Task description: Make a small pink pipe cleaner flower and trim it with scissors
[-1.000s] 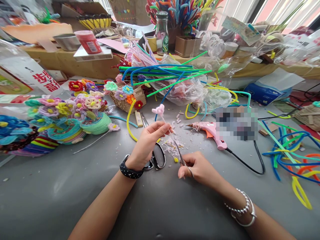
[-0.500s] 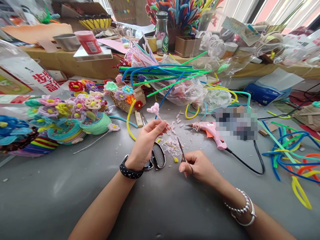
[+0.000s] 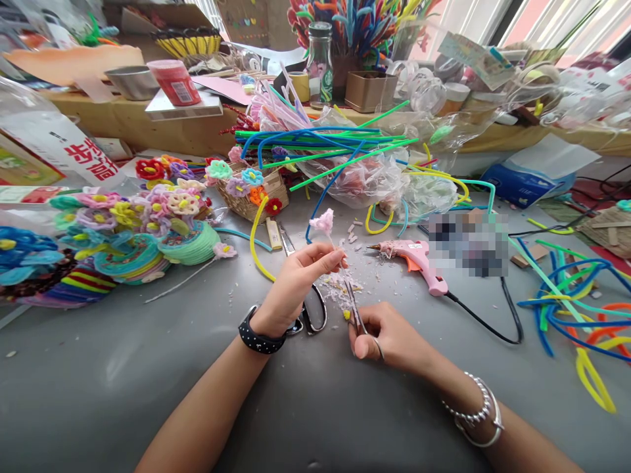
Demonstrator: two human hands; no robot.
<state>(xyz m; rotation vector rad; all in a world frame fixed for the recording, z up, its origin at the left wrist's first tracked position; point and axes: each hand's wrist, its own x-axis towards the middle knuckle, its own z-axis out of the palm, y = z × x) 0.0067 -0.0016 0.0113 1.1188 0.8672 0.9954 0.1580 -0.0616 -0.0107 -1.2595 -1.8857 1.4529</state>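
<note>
My left hand is closed, pinching the thin stem of a pale pink pipe-cleaner flower whose fluffy head stands above the fingertips. In my right hand is a small pair of scissors, its blades slightly parted and pointing up just below the stem's lower end. Whether the blades touch the stem I cannot tell. A larger pair of scissors with black handles lies on the table, partly hidden behind my left hand. Fluffy pink clippings are scattered beneath both hands, with a small yellow bit among them.
A pink glue gun lies right of the clippings, its black cord trailing right. Finished flowers in round pots and a woven basket stand left. Loose coloured pipe cleaners lie at right. Behind are plastic bags and a cluttered shelf.
My left hand has moved slightly right with the flower, which has turned. The small scissors have opened a little, and their tips have shifted left towards the stem.
</note>
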